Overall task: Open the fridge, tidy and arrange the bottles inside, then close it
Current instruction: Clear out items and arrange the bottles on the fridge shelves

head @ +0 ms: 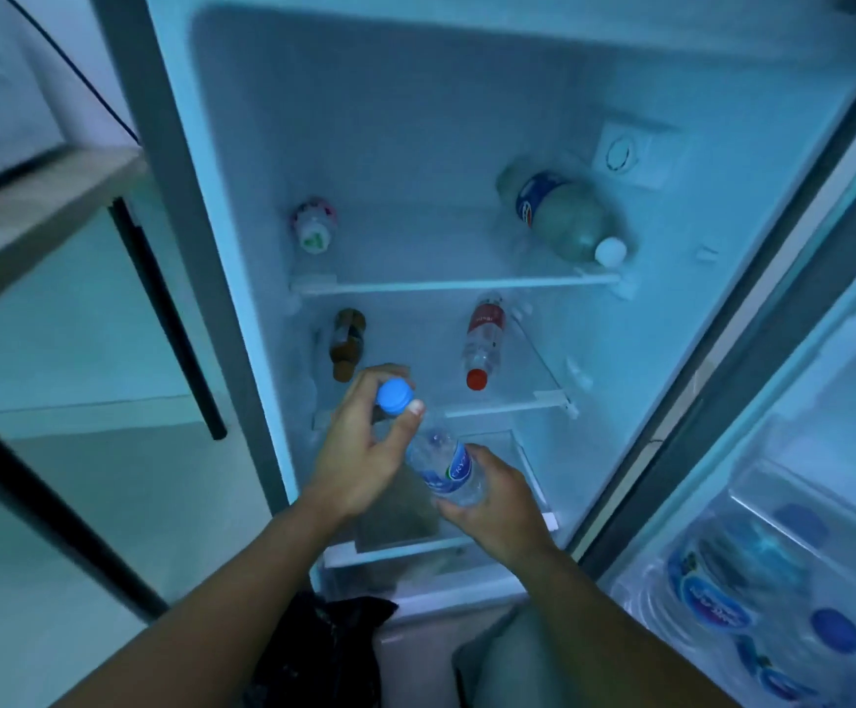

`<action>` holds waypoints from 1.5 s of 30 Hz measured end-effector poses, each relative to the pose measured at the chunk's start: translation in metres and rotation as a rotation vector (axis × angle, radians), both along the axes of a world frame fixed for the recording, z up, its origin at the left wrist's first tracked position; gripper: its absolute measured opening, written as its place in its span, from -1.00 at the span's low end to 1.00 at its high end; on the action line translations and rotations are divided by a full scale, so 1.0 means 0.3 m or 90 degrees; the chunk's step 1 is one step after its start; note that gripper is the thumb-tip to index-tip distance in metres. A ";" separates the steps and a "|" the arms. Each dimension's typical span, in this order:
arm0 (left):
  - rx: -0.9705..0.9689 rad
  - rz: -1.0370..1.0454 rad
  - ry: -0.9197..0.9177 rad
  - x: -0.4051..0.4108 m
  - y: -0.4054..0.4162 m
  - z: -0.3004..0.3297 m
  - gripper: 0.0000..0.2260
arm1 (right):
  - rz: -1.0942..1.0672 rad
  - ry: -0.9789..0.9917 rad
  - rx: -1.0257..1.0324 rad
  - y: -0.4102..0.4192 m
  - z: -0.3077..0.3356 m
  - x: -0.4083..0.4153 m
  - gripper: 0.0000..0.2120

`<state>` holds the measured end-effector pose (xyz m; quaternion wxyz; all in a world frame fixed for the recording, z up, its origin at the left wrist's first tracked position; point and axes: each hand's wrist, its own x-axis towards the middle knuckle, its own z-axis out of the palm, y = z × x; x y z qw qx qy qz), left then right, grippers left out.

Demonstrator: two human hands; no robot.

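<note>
Bottles (564, 217) on fridge shelves (446, 285)

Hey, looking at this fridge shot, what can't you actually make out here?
- Blue-capped bottle, head view: the left hand and right hand cover its neck and base.
- Door-shelf bottles: cut off by the right and bottom edges, and blurred; the count is unclear.
- Brown bottle: its label is too small and dim to read.
- Bottom drawer: its contents are hidden behind both hands.
- Dark bag on the floor: cut off at the bottom edge.
</note>
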<state>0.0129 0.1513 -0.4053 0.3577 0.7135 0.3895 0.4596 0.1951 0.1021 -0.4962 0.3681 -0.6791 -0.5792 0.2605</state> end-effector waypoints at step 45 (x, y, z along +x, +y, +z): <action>0.137 0.267 0.148 0.009 0.275 0.369 -0.71 | -0.110 -0.318 0.314 0.371 0.503 0.116 -0.55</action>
